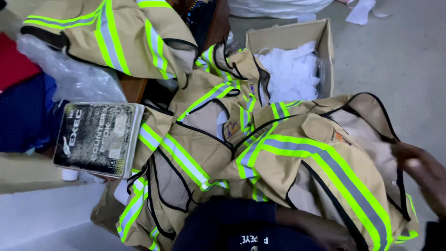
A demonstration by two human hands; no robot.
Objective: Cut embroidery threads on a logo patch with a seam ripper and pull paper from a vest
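A heap of tan safety vests with yellow-green and grey reflective bands and black edging lies in front of me. The top vest (320,167) is spread to the right. My right hand (425,174) grips its black-trimmed right edge at the frame's right side. My left hand (325,230) lies low at the bottom centre, pressed against the lower part of the same vest, its fingers partly hidden by the cloth. My dark sleeve (223,225) covers the forearm. More vests (186,153) pile up to the left.
A worn black hardcover notebook (95,137) rests at left beside a clear plastic bag (76,76). An open cardboard box (325,42) holding white scraps stands behind the heap. Another tan vest (116,35) drapes at top left. Grey floor lies to the right.
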